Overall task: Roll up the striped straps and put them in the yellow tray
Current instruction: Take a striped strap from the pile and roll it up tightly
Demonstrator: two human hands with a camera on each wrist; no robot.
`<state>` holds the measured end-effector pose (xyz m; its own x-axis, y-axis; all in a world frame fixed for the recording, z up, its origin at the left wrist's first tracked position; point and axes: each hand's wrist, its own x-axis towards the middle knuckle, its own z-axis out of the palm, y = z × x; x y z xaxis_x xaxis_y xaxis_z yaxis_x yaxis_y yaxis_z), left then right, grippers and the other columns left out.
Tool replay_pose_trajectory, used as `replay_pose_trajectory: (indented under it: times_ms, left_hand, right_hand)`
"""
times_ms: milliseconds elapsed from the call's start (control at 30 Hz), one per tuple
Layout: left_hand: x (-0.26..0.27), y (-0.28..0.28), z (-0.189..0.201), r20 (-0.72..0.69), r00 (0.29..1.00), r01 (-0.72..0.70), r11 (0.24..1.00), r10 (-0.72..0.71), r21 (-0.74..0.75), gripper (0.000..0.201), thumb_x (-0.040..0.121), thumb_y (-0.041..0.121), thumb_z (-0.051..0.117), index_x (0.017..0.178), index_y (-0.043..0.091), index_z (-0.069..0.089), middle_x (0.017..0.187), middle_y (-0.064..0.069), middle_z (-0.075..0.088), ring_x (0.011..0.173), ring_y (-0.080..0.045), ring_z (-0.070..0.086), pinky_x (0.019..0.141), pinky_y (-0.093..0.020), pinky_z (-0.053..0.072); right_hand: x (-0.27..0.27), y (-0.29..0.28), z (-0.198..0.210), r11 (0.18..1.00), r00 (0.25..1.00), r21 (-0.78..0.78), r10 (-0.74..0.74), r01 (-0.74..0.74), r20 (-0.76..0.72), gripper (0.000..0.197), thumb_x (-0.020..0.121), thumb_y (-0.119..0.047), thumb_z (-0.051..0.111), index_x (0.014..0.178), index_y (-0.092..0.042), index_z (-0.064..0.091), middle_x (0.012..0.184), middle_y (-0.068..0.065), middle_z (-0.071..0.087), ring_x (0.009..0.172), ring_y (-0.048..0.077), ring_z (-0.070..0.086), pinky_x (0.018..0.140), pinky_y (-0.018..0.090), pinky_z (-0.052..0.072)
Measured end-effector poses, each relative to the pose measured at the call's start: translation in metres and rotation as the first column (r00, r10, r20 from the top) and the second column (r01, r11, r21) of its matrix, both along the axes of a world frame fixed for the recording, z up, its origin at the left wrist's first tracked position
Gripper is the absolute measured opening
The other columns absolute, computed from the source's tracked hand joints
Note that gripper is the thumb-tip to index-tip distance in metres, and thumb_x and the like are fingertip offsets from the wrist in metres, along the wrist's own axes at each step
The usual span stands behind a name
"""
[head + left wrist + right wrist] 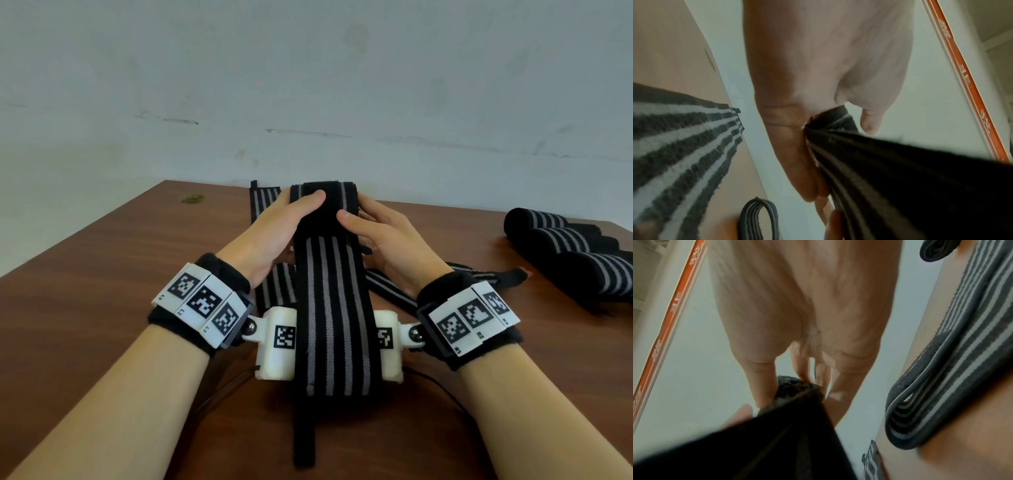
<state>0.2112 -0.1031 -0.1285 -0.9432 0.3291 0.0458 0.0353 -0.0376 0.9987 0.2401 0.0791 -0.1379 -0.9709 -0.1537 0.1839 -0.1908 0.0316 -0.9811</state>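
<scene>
One brown table is seen below a pale wall, and three rolled straps are laid side by side at its right, well apart from the hands. One long striped strap is held up over the table's middle, its far end folded over and its near end hung toward the person, with loose straps spread flat beneath. Its folded end is pinched from either side by the left hand and the right hand, thumbs laid on top.

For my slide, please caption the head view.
Both hands grip a black grey-striped strap's far end above the brown wooden table.
</scene>
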Motion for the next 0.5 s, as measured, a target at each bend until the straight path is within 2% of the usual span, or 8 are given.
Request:
replay_pose_trajectory:
  times_ms: [100, 167, 267, 367, 433, 500]
  left_hand:
    - [0.0, 0.0, 0.001, -0.069, 0.997, -0.046, 0.999, 0.047, 0.005, 0.034, 0.098, 0.035, 0.068, 0.13, 0.028, 0.061, 0.119, 0.006, 0.075, 0.105, -0.011, 0.074, 0.1, -0.041, 0.057]
    - [-0.001, 0.0, 0.001, -0.08, 0.993, -0.086, 0.994, 0.091, 0.072, 0.037, 0.097, 0.029, 0.071, 0.132, 0.026, 0.06, 0.121, 0.002, 0.075, 0.107, -0.015, 0.074, 0.099, -0.041, 0.058]
    - [-0.006, -0.003, -0.001, -0.084, 0.973, -0.192, 0.956, 0.215, 0.223, 0.045, 0.096, 0.024, 0.071, 0.139, 0.023, 0.055, 0.122, 0.002, 0.073, 0.108, -0.016, 0.074, 0.094, -0.039, 0.06]
    - [-0.013, -0.01, -0.001, -0.041, 0.934, -0.31, 0.86, 0.356, 0.404, 0.048, 0.098, 0.02, 0.07, 0.142, 0.023, 0.051, 0.12, 0.003, 0.073, 0.106, -0.014, 0.074, 0.089, -0.038, 0.061]
    - [-0.018, -0.014, -0.002, -0.007, 0.909, -0.364, 0.802, 0.416, 0.474, 0.049, 0.099, 0.016, 0.068, 0.144, 0.023, 0.047, 0.122, 0.002, 0.071, 0.108, -0.015, 0.073, 0.092, -0.04, 0.061]
    - [-0.02, -0.016, -0.003, -0.005, 0.899, -0.383, 0.792, 0.438, 0.475, 0.05, 0.1, 0.016, 0.068, 0.144, 0.023, 0.046, 0.124, 0.002, 0.07, 0.112, -0.016, 0.071, 0.098, -0.043, 0.059]
  right_hand:
    - [-0.001, 0.002, 0.001, 0.999, 0.999, 0.032, 0.008, -0.009, 0.041, 0.046, 0.106, -0.02, 0.057, 0.149, -0.033, 0.05, 0.13, -0.005, 0.072, 0.112, 0.015, 0.072, 0.076, 0.028, 0.059]
    - [-0.001, 0.002, 0.0, 0.996, 0.996, 0.083, 0.012, -0.019, 0.088, 0.051, 0.104, -0.024, 0.06, 0.152, -0.031, 0.045, 0.129, -0.002, 0.072, 0.107, 0.015, 0.074, 0.072, 0.026, 0.059]
    - [0.002, 0.001, 0.001, 0.985, 0.977, 0.134, 0.078, -0.106, 0.2, 0.045, 0.101, -0.032, 0.063, 0.144, -0.024, 0.053, 0.124, -0.002, 0.074, 0.106, 0.015, 0.075, 0.081, 0.033, 0.061]
    - [0.002, 0.005, 0.001, 0.968, 0.961, 0.15, 0.163, -0.199, 0.222, 0.038, 0.1, -0.024, 0.064, 0.137, -0.018, 0.059, 0.126, 0.002, 0.074, 0.113, 0.02, 0.072, 0.099, 0.039, 0.057]
    - [0.001, 0.007, 0.001, 0.957, 0.959, 0.164, 0.208, -0.24, 0.191, 0.037, 0.101, -0.015, 0.063, 0.138, -0.013, 0.06, 0.128, 0.008, 0.072, 0.116, 0.025, 0.071, 0.102, 0.04, 0.057]
    - [-0.001, 0.008, 0.001, 0.952, 0.955, 0.151, 0.239, -0.266, 0.176, 0.034, 0.102, -0.012, 0.061, 0.136, -0.008, 0.062, 0.127, 0.015, 0.072, 0.112, 0.029, 0.072, 0.097, 0.039, 0.06]
